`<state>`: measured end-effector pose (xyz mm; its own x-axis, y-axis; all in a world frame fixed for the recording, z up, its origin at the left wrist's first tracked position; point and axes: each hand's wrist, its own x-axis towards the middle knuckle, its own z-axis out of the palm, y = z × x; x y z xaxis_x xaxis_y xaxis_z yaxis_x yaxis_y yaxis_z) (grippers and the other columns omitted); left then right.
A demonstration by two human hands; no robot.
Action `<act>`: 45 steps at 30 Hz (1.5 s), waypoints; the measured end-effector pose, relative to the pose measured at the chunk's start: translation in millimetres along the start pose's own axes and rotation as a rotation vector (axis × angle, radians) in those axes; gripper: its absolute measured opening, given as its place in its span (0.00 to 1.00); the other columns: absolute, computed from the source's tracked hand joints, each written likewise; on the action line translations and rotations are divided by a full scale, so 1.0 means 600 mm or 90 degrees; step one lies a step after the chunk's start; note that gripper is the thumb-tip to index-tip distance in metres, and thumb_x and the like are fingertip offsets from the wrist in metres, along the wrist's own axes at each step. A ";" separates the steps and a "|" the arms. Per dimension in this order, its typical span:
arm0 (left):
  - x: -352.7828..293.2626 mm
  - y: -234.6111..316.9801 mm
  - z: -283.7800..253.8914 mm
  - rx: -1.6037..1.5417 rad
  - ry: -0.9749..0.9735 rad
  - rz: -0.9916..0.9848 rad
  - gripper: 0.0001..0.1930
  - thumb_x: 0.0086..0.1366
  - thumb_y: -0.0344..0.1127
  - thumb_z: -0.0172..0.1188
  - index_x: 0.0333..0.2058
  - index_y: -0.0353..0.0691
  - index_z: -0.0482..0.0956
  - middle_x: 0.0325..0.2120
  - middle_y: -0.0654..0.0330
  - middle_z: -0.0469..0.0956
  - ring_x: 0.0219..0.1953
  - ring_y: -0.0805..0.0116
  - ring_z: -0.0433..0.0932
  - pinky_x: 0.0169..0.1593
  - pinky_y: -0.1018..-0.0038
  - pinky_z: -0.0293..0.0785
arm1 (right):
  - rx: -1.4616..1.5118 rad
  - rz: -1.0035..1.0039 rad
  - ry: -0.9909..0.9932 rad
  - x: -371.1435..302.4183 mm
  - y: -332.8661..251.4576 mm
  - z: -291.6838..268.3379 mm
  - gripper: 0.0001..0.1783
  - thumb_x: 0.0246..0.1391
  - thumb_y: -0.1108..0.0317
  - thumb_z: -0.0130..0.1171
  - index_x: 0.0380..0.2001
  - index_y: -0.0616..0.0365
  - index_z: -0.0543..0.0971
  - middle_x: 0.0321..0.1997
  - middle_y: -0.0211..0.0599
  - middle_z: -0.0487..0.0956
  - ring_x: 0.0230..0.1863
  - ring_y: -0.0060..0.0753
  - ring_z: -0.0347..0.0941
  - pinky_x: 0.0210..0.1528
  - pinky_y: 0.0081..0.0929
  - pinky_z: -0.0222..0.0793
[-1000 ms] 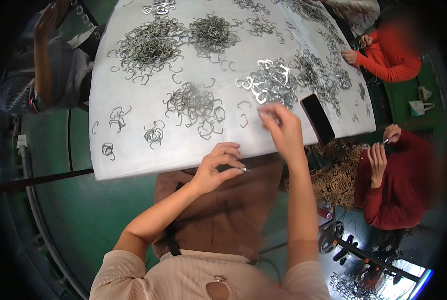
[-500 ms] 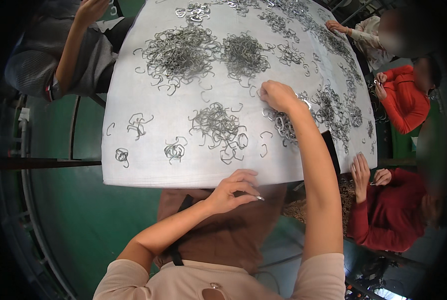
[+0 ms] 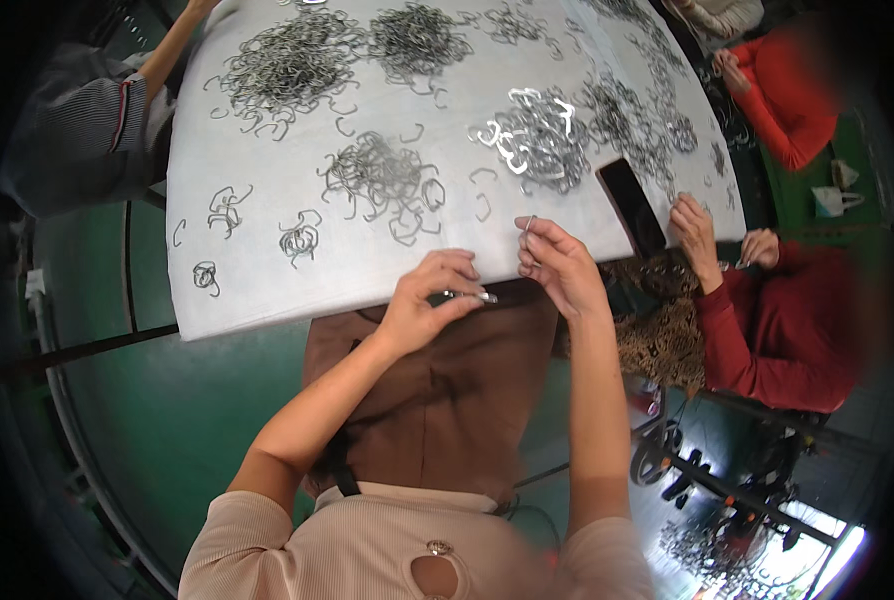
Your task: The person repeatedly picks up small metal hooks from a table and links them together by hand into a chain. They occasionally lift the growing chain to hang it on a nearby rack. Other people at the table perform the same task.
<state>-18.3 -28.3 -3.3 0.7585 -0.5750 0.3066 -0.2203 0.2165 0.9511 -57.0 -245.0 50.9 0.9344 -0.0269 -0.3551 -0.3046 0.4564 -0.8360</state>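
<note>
Near the front edge of the white-covered table, my left hand (image 3: 429,300) pinches a small shiny silver metal piece (image 3: 485,297) between thumb and fingers. Just to its right, my right hand (image 3: 565,265) is closed on a thin bent wire piece (image 3: 529,224) at its fingertips. Beyond my hands lies a loose pile of C-shaped bent wire pieces (image 3: 372,180). A brighter pile of shiny metal hooks (image 3: 539,140) sits farther back to the right. Two single bent wires lie between these piles.
A black phone (image 3: 629,205) lies right of my right hand. Larger wire piles (image 3: 292,65) cover the far side, and small clusters (image 3: 299,238) lie at the left. Co-workers sit along both sides; a hand in a dark red sleeve (image 3: 695,235) rests near the phone.
My right hand has come back from the far piles toward my left hand, now with a bent wire piece. The phone and shiny pile, earlier partly behind my arm, are exposed. The view has shifted.
</note>
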 end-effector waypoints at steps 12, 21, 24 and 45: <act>-0.003 -0.009 0.007 0.040 0.042 -0.007 0.06 0.51 0.26 0.66 0.30 0.36 0.79 0.36 0.59 0.78 0.51 0.58 0.73 0.52 0.66 0.68 | -0.229 -0.057 0.195 -0.066 0.008 0.036 0.08 0.53 0.69 0.62 0.34 0.63 0.80 0.29 0.31 0.80 0.28 0.16 0.73 0.28 0.12 0.64; -0.010 -0.003 0.018 0.061 0.083 0.006 0.06 0.51 0.26 0.66 0.29 0.37 0.80 0.35 0.60 0.77 0.49 0.58 0.73 0.50 0.66 0.68 | -0.202 -0.140 0.347 -0.114 0.068 0.125 0.06 0.54 0.74 0.61 0.33 0.67 0.79 0.31 0.35 0.82 0.32 0.22 0.79 0.31 0.15 0.71; -0.013 0.001 0.022 0.086 0.082 0.017 0.07 0.50 0.26 0.66 0.30 0.37 0.80 0.36 0.59 0.77 0.49 0.58 0.73 0.50 0.66 0.68 | -0.182 -0.191 0.338 -0.110 0.075 0.137 0.05 0.54 0.76 0.61 0.33 0.68 0.79 0.31 0.37 0.82 0.33 0.22 0.79 0.33 0.17 0.73; 0.311 -0.070 -0.064 0.697 -0.047 0.069 0.02 0.56 0.27 0.55 0.28 0.36 0.75 0.32 0.53 0.78 0.38 0.53 0.76 0.41 0.64 0.75 | -0.195 -0.299 0.368 -0.130 0.085 0.117 0.04 0.51 0.78 0.62 0.31 0.68 0.79 0.30 0.38 0.82 0.32 0.22 0.78 0.36 0.18 0.74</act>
<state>156.2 -114.6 12.3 0.6722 -0.6488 0.3566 -0.7350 -0.5268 0.4269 -132.7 -157.4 65.4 0.7593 -0.6501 -0.0280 -0.0189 0.0209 -0.9996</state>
